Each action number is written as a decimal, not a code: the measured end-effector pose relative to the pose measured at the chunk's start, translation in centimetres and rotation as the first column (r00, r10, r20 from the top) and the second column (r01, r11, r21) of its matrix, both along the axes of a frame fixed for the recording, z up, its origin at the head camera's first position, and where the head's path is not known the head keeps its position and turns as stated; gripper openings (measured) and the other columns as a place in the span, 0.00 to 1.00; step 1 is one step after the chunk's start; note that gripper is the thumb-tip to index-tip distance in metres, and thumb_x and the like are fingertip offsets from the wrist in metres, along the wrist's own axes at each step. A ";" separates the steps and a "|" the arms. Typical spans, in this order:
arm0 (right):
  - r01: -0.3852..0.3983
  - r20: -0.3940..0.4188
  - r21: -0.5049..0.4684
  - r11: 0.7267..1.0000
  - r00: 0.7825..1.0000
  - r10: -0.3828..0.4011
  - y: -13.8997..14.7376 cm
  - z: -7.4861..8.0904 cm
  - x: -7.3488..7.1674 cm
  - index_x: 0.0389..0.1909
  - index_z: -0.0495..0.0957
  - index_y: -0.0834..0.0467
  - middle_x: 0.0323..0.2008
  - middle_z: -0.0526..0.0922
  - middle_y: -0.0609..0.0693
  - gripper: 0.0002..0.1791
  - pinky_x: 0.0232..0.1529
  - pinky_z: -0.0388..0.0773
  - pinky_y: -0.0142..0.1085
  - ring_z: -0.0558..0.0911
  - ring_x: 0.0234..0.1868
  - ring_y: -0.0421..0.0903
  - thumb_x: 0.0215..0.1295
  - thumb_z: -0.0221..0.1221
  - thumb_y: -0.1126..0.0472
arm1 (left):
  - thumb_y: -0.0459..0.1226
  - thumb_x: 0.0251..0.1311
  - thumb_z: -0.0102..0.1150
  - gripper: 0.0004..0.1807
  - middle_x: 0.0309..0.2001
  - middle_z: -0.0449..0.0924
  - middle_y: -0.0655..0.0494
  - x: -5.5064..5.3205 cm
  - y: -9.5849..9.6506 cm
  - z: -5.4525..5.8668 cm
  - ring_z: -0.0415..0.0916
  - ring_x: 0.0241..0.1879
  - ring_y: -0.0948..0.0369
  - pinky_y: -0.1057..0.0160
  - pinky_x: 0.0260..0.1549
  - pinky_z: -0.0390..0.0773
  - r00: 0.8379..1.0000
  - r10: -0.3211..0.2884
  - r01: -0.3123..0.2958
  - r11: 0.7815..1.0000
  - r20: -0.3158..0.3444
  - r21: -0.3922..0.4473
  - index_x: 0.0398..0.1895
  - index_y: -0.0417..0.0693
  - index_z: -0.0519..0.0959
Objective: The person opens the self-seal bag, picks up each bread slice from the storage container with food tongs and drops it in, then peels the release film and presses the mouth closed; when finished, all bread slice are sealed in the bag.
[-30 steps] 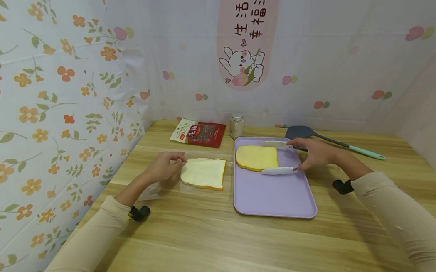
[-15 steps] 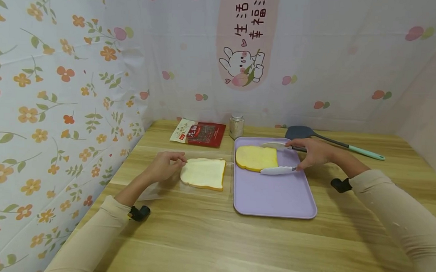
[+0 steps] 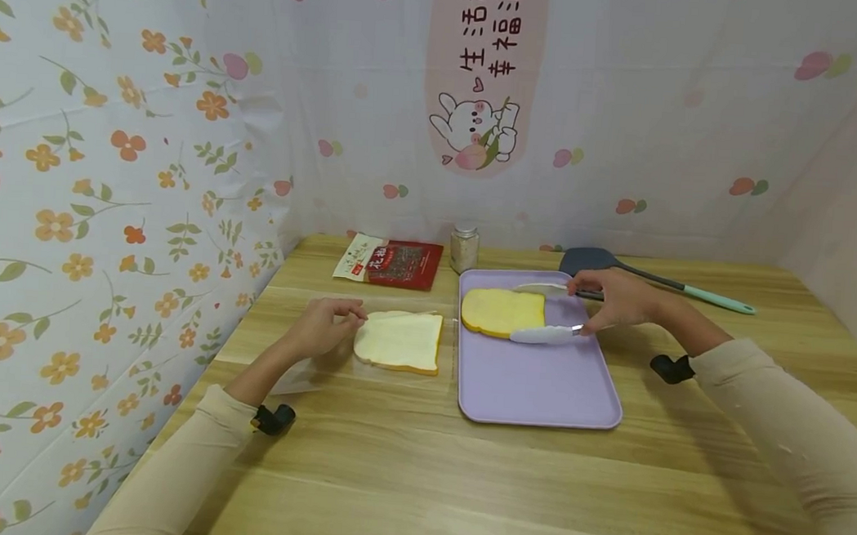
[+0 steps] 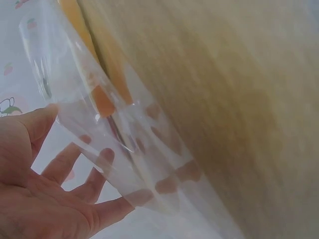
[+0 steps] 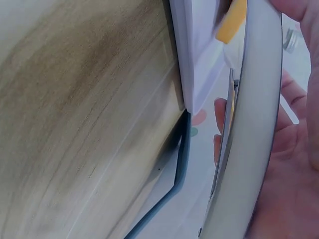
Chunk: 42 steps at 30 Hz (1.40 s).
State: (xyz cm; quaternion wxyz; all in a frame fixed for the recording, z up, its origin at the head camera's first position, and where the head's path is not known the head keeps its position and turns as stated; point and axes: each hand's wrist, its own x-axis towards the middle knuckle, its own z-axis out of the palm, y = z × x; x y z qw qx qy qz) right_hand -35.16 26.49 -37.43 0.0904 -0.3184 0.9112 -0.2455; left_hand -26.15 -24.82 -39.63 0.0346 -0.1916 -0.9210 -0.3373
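Note:
My left hand (image 3: 325,327) pinches the edge of a clear plastic bag (image 4: 149,164) between thumb and fingers, and several fingertips show through the film. Inside the bag a slice of bread (image 3: 402,341) lies flat on the table. My right hand (image 3: 613,299) grips a pair of tongs (image 3: 545,335) with white tips, spread wide. Their tips reach along the far and near sides of a second, yellower bread slice (image 3: 503,311), which lies at the back left of the purple tray (image 3: 538,401). In the right wrist view the tongs' long pale arm (image 5: 249,119) crosses the palm.
Behind the tray stands a small glass jar (image 3: 465,250). A red and white spice packet (image 3: 402,264) lies at the back left. A dark spatula (image 3: 645,272) with a mint handle rests behind the right hand. Patterned cloth (image 3: 628,132) hangs along the table's back and left edges.

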 end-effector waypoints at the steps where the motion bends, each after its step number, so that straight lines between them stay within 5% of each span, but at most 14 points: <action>1: -0.002 -0.002 -0.008 1.000 1.000 0.002 0.0 0.0 0.1 0.52 0.75 0.62 0.57 0.80 0.59 0.42 0.63 0.66 0.59 0.73 0.64 0.60 0.37 0.81 0.46 | 0.29 0.67 0.57 0.08 0.60 0.77 0.39 0.0 0.0 0.0 0.78 0.56 0.43 0.62 0.32 0.71 1.000 0.000 0.000 1.000 0.000 -0.001 0.40 0.41 0.86; 8: -0.028 -0.061 -0.013 1.000 0.998 0.027 0.2 0.0 0.9 0.51 0.76 0.64 0.53 0.82 0.59 0.40 0.60 0.70 0.58 0.77 0.61 0.60 0.39 0.80 0.47 | 0.29 0.66 0.58 0.07 0.60 0.77 0.37 0.1 0.0 -0.2 0.78 0.55 0.42 0.64 0.24 0.67 1.000 -0.008 0.008 1.000 0.004 0.020 0.40 0.40 0.86; 19: -0.016 -0.076 -0.027 1.000 0.997 0.014 0.6 0.6 2.1 0.47 0.75 0.61 0.56 0.80 0.55 0.36 0.57 0.70 0.63 0.77 0.60 0.59 0.40 0.80 0.46 | 0.29 0.67 0.57 0.07 0.61 0.76 0.36 0.1 -0.1 -0.3 0.78 0.55 0.41 0.64 0.25 0.70 1.000 -0.001 0.000 1.000 0.015 0.027 0.41 0.39 0.85; 24: -0.024 -0.090 -0.039 0.999 0.996 0.020 0.4 1.1 3.0 0.45 0.75 0.58 0.57 0.80 0.55 0.34 0.56 0.71 0.62 0.77 0.59 0.59 0.40 0.80 0.46 | 0.31 0.67 0.59 0.07 0.60 0.76 0.36 0.1 -0.2 -0.3 0.78 0.55 0.41 0.50 0.46 0.79 1.000 -0.005 0.005 0.999 -0.011 0.040 0.41 0.39 0.85; 28: -0.053 -0.106 -0.071 0.996 0.993 0.045 -0.1 1.3 3.6 0.42 0.74 0.55 0.56 0.81 0.56 0.32 0.56 0.71 0.62 0.78 0.59 0.61 0.40 0.80 0.48 | 0.32 0.67 0.60 0.06 0.59 0.77 0.36 0.0 -0.2 -0.4 0.78 0.55 0.40 0.43 0.52 0.77 0.999 0.001 0.000 0.999 -0.035 0.047 0.41 0.39 0.85; 33: -0.086 -0.093 -0.090 0.992 0.993 0.078 -1.0 1.2 4.0 0.41 0.73 0.53 0.55 0.81 0.55 0.32 0.58 0.71 0.60 0.77 0.60 0.61 0.39 0.81 0.49 | 0.31 0.66 0.60 0.06 0.58 0.78 0.35 0.0 -0.2 -0.3 0.78 0.55 0.40 0.42 0.52 0.76 0.999 -0.001 0.004 0.999 -0.050 0.053 0.40 0.38 0.85; 38: -0.095 -0.109 -0.093 0.991 0.990 0.084 -1.8 0.9 4.1 0.40 0.73 0.51 0.55 0.82 0.56 0.31 0.58 0.71 0.60 0.78 0.60 0.61 0.37 0.80 0.50 | 0.32 0.67 0.59 0.07 0.59 0.77 0.34 0.0 -0.1 -0.2 0.77 0.56 0.39 0.50 0.35 0.76 0.999 -0.006 0.009 0.998 -0.051 0.064 0.39 0.37 0.85; 42: -0.093 -0.116 -0.091 0.991 0.990 0.082 -2.4 0.5 4.0 0.40 0.74 0.52 0.55 0.82 0.55 0.31 0.58 0.72 0.59 0.78 0.60 0.61 0.36 0.81 0.51 | 0.32 0.67 0.59 0.07 0.59 0.76 0.35 0.0 -0.3 -0.2 0.77 0.55 0.39 0.49 0.35 0.76 0.999 -0.004 0.007 0.998 -0.046 0.068 0.40 0.37 0.85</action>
